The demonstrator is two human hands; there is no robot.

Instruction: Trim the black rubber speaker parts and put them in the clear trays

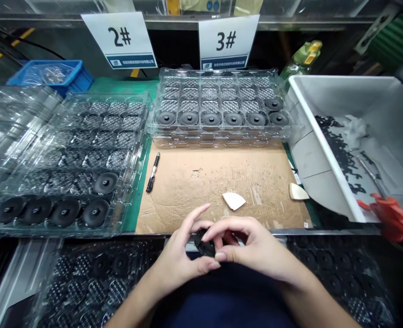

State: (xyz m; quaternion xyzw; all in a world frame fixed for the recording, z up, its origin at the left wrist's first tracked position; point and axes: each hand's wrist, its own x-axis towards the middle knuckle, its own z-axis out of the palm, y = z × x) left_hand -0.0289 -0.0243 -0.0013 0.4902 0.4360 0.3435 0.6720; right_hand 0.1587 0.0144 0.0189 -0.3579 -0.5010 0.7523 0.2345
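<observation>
Both of my hands meet low in the middle of the view, just in front of the cardboard sheet [181, 205]. Between them is a round black plastic part [204, 246], partly covered by fingers. My left hand [184, 250] grips its edge with thumb and fingers. Bent fingers of my right hand [239, 241] press on the part from the other side; whether they hold anything else is hidden. Beyond my hands a white wedge-shaped pad [234, 201] lies on the cardboard. Similar round black parts [211, 119] sit in the clear tray [218, 130] at the back.
A black pen [152, 172] lies on the cardboard's left. Another clear tray [133, 159] with black discs stands left, a blue bin [80, 75] behind it. At right are a second pad [298, 192], a white bin [328, 159] with black scraps, and a red-handled tool [391, 214].
</observation>
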